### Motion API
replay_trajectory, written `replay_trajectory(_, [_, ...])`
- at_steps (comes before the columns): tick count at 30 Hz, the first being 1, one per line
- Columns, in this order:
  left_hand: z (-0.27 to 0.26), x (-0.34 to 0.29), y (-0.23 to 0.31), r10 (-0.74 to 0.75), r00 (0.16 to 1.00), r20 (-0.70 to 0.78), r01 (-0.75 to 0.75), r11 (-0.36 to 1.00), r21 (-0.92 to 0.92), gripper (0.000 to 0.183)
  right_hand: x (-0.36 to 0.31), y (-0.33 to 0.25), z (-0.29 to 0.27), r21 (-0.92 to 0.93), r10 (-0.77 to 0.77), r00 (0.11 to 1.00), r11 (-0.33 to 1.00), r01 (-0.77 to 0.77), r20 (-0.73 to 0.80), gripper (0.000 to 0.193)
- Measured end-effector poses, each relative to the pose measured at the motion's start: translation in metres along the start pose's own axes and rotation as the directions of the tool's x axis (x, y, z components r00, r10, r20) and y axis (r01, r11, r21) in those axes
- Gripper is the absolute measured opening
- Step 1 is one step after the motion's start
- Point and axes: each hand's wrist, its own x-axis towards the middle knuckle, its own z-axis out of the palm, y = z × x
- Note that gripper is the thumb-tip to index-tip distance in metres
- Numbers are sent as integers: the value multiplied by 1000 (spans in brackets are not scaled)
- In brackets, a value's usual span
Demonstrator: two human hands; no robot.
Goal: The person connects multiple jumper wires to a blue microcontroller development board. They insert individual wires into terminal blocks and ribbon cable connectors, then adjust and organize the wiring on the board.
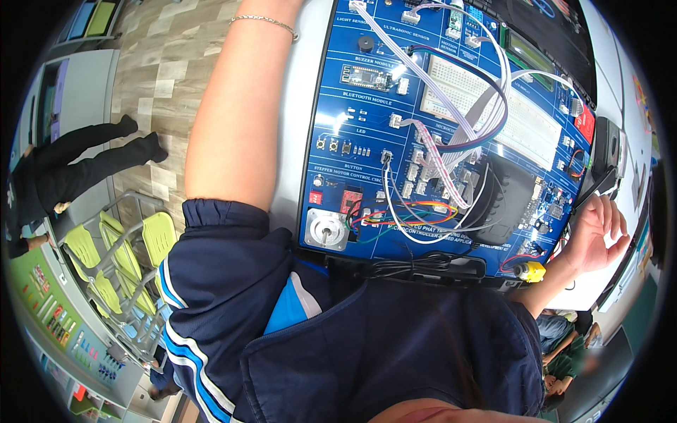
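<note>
A blue electronics training board point(352, 151) in a black case lies in front of me. My left forearm stretches up along its left side, a thin chain bracelet point(264, 25) at the wrist; that hand is beyond the upper edge. Off the board's lower right corner, my right hand point(598, 233) is palm up with loosely bent fingers and nothing in them. Nearest to it are a yellow geared motor point(530, 272) and a blue circuit board point(551, 210). White ribbon cables point(462, 130) loop over a white breadboard point(525, 137). Thin coloured wires run near a stepper motor point(326, 230).
A black plastic block point(504, 201) sits on the board, partly under wires. Bundled black cable point(412, 265) lies along the near edge. A black device point(608, 151) stands right of the case. Green chairs point(127, 254) and a person in black point(77, 162) are at left; others sit lower right.
</note>
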Motion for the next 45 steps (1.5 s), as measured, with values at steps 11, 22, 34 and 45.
replay_trajectory(11, [1, 2, 0, 32, 999, 1, -32, 996, -80, 20, 3, 0, -3, -3, 13, 1000, 1000, -13, 7, 15])
replay_trajectory(22, [-6, 7, -7, 55, 998, 10, -54, 992, -113, 21, 7, -3, -8, -25, 7, 1000, 1000, -8, -16, 15])
replay_trajectory(34, [-3, 4, -7, 73, 996, 53, -65, 989, -133, 20, 10, -3, -13, -31, 25, 1000, 999, -25, -2, 14])
replay_trajectory(45, [-8, 11, -10, 59, 996, 62, -50, 989, -142, 19, 13, -5, -18, -26, 36, 999, 999, -36, 11, 16])
